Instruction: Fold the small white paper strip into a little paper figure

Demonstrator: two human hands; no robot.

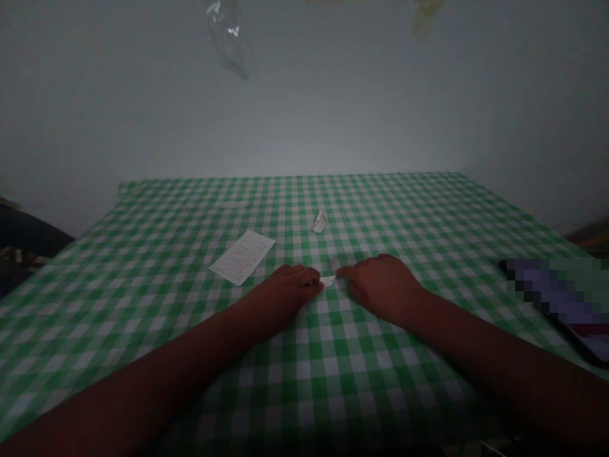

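Note:
A small white strip of printed paper (328, 280) lies low over the middle of the table, between my two hands. My left hand (285, 295) is closed, its thumb and forefinger pinching the strip's left end. From the other side my right hand (380, 287) meets the strip's right end with thumb and forefinger close together, the other fingers curled under. The tips are dim and slightly blurred there. Left of my left hand, a larger printed sheet of paper (243, 257) rests flat. Beyond both hands sits a small crumpled, printed scrap (320, 222).
A green-and-white checked cloth (409, 209) covers the table, which reaches a grey wall (333, 114). At the right edge lies a dark-framed device (561, 304) with a pixelated screen. A clear plastic bag (228, 38) hangs on the wall. A dark object (28, 238) stands at far left.

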